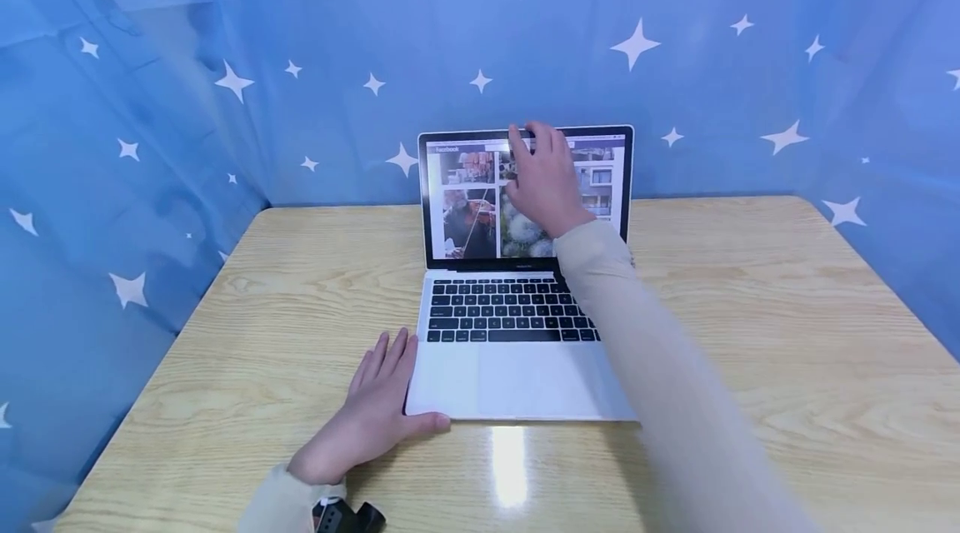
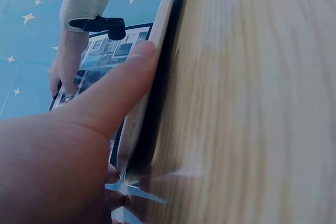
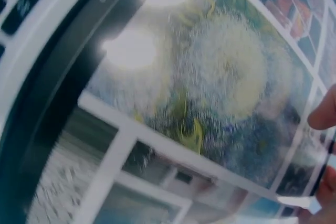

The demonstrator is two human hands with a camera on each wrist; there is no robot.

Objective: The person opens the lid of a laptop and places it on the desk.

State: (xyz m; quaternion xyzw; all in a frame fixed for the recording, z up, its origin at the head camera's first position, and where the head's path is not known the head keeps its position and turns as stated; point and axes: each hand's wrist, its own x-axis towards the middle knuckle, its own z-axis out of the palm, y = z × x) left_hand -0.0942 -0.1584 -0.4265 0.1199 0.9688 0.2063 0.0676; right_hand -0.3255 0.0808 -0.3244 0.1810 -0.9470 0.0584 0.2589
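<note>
A silver laptop (image 1: pixel 525 383) stands unfolded on the wooden table, its lit screen (image 1: pixel 468 225) showing a page of pictures. My right hand (image 1: pixel 547 179) grips the lid at the middle of its top edge, fingers over the edge and thumb (image 3: pixel 323 116) on the screen side. Beside the laptop's front left corner lies my left hand (image 1: pixel 371 416), fingers straight along the left side. Its thumb (image 2: pixel 126 85) lies along the front edge. The black keyboard (image 1: pixel 502 308) is partly hidden at its right end by my right sleeve (image 1: pixel 660 366).
Pale wooden table (image 1: pixel 750 283) surface extends to both sides of the laptop. A blue curtain (image 1: pixel 315 33) with white stars hangs behind and at both sides. On my left wrist sits a dark strapped camera (image 1: pixel 345 516). Light reflects off the table in front of the laptop.
</note>
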